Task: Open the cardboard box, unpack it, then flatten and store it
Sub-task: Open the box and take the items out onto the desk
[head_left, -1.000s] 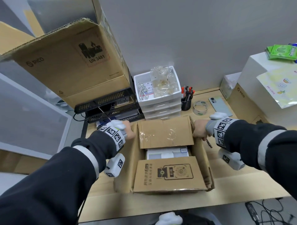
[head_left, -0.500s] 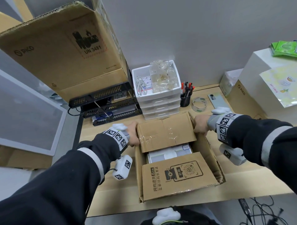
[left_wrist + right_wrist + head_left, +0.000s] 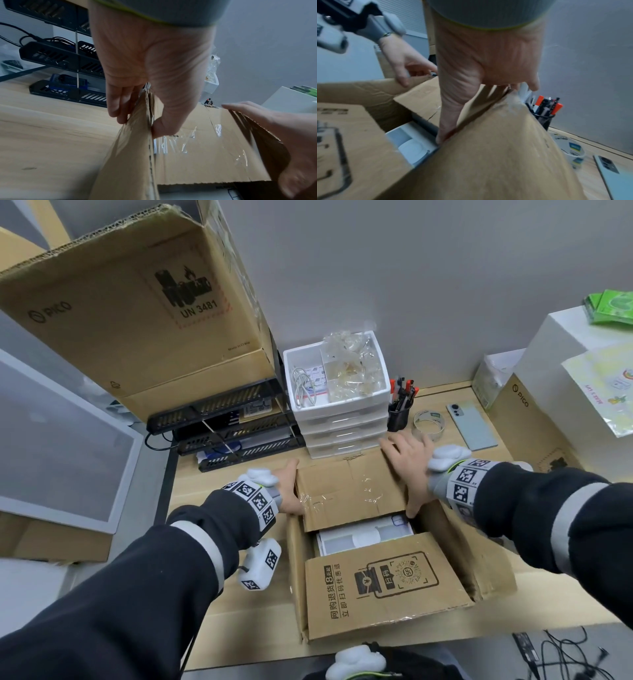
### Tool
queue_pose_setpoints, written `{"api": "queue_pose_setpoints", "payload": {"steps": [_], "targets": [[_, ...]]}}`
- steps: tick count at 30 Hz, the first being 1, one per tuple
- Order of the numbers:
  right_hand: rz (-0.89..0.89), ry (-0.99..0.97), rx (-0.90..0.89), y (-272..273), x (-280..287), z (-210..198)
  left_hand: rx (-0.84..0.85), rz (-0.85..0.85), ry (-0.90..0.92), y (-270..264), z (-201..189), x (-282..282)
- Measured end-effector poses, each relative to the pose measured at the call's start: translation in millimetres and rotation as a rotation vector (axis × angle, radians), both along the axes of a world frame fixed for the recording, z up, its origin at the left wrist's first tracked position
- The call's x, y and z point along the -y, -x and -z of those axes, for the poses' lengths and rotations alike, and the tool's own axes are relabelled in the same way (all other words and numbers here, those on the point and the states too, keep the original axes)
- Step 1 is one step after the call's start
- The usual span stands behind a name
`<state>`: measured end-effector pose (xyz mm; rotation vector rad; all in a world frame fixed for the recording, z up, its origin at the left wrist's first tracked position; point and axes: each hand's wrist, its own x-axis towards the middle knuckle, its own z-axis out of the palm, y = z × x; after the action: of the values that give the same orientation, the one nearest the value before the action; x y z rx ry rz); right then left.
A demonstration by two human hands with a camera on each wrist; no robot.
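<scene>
The brown cardboard box [image 3: 383,583] stands on the desk in front of me. Its far and near top flaps lie partly folded in. A white packed item [image 3: 363,537] shows through the gap between them. My left hand [image 3: 289,491] pinches the box's left side flap [image 3: 137,142], fingers outside and thumb inside. My right hand [image 3: 407,474] straddles the right side flap [image 3: 496,148]. Its thumb reaches down inside the box beside the white item [image 3: 409,146], and its fingers spread over the far right corner.
Just behind the box stand a white drawer unit [image 3: 339,419], a black pen cup [image 3: 399,414], a tape roll [image 3: 428,422] and a phone [image 3: 471,426]. Black trays [image 3: 226,433] under a large carton [image 3: 137,313] fill the left. Another carton [image 3: 527,419] sits right.
The box has turned slightly and slid nearer the desk's front edge. My right hand shifted over the far right corner, fingers spreading and thumb dropping inside. My left hand keeps its hold.
</scene>
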<state>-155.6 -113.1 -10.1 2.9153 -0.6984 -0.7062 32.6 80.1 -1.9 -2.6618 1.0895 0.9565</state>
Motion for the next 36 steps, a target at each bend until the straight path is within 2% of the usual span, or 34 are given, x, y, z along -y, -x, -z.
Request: {"api": "queue_pose_setpoints", "payload": {"steps": [4, 6, 9, 12, 15, 17, 20, 22, 24, 26, 28, 32, 36], "targets": [[0.122, -0.033, 0.01, -6.6, -9.3, 33.6, -0.042, 0.008, -0.025, -3.6, -2.1, 2.8], [0.047, -0.031, 0.124, -6.5, -11.4, 36.0, -0.043, 0.02, -0.041, -10.7, 2.2, 2.8], [-0.036, 0.03, 0.068, -0.6, -10.2, 12.5, -0.044, 0.08, -0.045, -16.3, 2.4, -1.0], [-0.127, -0.238, -0.002, -0.6, 11.7, -21.8, -0.138, 0.104, -0.057, -18.9, -8.5, -6.7], [-0.002, -0.509, -0.127, -5.4, 33.5, -42.9, -0.175, 0.105, -0.091, -25.6, -13.0, -9.2], [0.047, -0.606, -0.168, -11.1, 40.0, -47.6, -0.2, 0.031, -0.044, -26.4, -13.6, -8.3], [0.09, -0.66, -0.179, -16.4, 49.9, -58.8, -0.315, -0.229, 0.072, -26.9, -2.2, -4.3], [0.182, -0.768, -0.103, -15.6, 60.5, -61.7, -0.273, -0.239, 0.139, -25.4, 0.7, 0.0], [0.449, -0.97, 0.127, -16.3, 70.0, -58.0, -0.253, -0.281, 0.189, -23.9, -1.5, 0.1], [0.662, -1.055, 0.345, -17.6, 78.9, -50.6, -0.243, -0.278, 0.19, -25.7, -2.9, 4.4], [0.713, -0.994, 0.466, -19.4, 85.2, -38.6, -0.163, -0.251, 0.168, -29.0, -0.3, 8.0], [0.532, -0.549, 0.59, -20.5, 74.9, -10.9, 0.069, -0.119, 0.12, -24.4, 5.7, 9.5], [0.362, -0.318, 0.662, -22.8, 59.6, 5.9, 0.036, -0.158, 0.268, -8.8, 9.2, 11.1]]}}
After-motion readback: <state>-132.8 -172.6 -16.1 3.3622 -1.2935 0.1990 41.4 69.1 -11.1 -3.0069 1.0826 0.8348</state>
